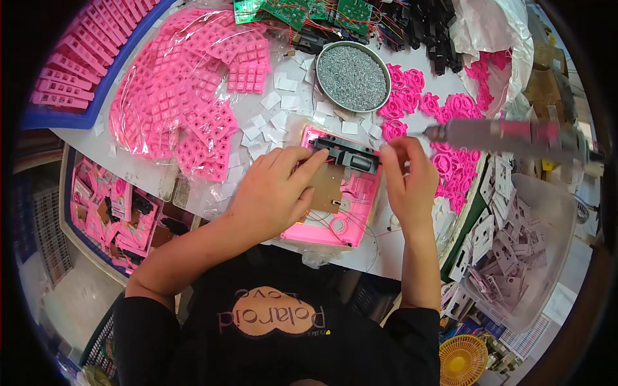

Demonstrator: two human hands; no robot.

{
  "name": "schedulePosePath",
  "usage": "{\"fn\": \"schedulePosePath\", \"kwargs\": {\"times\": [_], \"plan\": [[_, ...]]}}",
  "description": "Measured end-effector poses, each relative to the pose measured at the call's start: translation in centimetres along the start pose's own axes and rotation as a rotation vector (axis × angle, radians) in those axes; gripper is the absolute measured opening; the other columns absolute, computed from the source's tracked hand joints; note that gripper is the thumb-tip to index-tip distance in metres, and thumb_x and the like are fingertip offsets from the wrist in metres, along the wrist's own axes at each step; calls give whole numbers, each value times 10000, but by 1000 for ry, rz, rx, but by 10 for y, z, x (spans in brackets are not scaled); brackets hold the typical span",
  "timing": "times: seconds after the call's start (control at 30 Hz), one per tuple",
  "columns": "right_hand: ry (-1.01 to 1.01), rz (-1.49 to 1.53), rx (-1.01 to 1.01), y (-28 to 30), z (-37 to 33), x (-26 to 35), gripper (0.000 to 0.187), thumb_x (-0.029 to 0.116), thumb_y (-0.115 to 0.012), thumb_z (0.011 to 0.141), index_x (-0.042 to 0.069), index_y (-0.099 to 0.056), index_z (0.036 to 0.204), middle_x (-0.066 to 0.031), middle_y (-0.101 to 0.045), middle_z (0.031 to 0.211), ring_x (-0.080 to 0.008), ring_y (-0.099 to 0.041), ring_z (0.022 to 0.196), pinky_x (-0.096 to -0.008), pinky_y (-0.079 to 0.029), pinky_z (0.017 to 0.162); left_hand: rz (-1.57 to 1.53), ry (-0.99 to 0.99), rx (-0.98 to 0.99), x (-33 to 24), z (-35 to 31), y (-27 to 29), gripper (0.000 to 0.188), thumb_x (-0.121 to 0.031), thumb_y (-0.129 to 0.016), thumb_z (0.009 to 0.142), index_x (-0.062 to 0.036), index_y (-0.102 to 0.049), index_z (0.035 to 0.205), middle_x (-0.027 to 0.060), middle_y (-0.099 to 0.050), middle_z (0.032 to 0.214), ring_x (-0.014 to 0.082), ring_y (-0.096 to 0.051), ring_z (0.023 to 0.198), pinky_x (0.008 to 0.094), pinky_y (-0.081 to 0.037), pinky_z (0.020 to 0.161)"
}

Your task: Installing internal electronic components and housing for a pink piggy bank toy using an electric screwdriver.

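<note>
A pink plastic casing (313, 235) lies open in front of me on the table. Across its far end sits a long black plastic mechanism (356, 160). My left hand (273, 190) has its fingers closed around the left end of the mechanism. At the other end, my right hand (410, 180) pinches with thumb and forefinger; the exact contact is partly hidden. A brown circuit board (329, 190) is inside the casing below the mechanism, partly covered by my left hand. Thin wires run from the board over the casing's near right side.
An electric screwdriver (515, 135) hangs blurred at the right. A round bowl of screws (353, 77) stands beyond the casing. Pink keypad parts (193, 83) in plastic lie left, magenta parts (460, 154) right. Green circuit boards (286, 11) are at the back.
</note>
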State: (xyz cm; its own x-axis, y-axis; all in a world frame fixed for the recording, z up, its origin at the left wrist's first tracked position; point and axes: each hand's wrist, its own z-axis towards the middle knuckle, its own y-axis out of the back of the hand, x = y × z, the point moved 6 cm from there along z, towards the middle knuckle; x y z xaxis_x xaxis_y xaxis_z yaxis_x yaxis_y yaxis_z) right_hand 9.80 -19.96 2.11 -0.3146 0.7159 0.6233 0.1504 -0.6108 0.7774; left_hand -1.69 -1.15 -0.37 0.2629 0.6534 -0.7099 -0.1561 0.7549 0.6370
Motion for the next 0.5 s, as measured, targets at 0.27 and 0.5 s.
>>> {"fn": "schedulePosePath", "kwargs": {"times": [0.27,0.5], "plan": [[651,-110,60,-13,-15,28,464,20,-777,664,46,-672,1115,-99,-614,993,-308,-587,921,-388,-528,741,69,-38,-48,11,11,0,314,-7,-701,762,-54,-670,1071,102,-642,890,306,-642,786,393,-517,663],[677,-174,45,-15,-16,37,416,-9,-739,667,46,-682,1076,-81,-611,949,-284,-590,901,-379,-528,723,42,-244,105,-3,-12,-4,318,-76,-711,708,-76,-661,1022,67,-602,827,269,-632,737,371,-506,594]]}}
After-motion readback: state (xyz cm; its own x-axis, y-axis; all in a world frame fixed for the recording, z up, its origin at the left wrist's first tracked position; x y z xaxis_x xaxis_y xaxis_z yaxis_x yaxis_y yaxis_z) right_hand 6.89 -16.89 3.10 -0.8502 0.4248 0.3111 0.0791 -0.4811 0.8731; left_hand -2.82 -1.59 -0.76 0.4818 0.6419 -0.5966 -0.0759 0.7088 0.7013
